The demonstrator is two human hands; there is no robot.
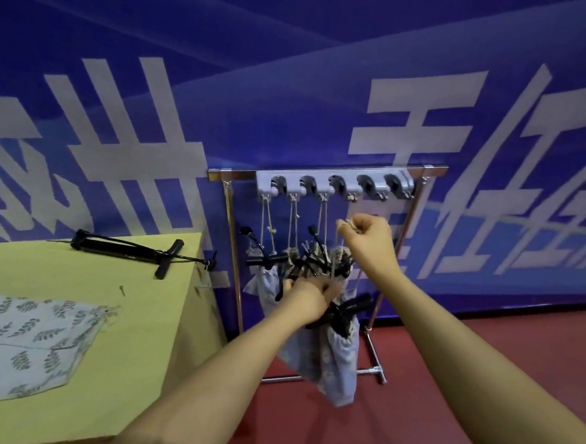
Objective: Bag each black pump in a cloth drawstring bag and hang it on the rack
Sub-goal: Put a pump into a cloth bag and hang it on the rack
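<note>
Both forearms are reaching out from the bottom of the view toward the rack (325, 175), which is standing on the red floor just past the far right corner of the yellow table (135, 315). Three bagged pumps (282, 259) are already hanging by their cords from the rack's left hooks; the next hook (351, 197) along is sitting bare. The fourth bag (328, 357) is hanging low, its long axis running down and slightly right, with black pump parts poking from its mouth. The left hand (309, 300) is gripping it at the gathered neck and taking the weight. The right hand (369, 240) is clenching the drawstring loop (344, 225) above, just below and slightly right of that bare hook, so it is the nearer hand and the lift looks to be up and a little left. One black pump (128, 248) is lying along the table's far edge, and a folded cloth bag (27, 339) is lying near the left edge, both still waiting.
</note>
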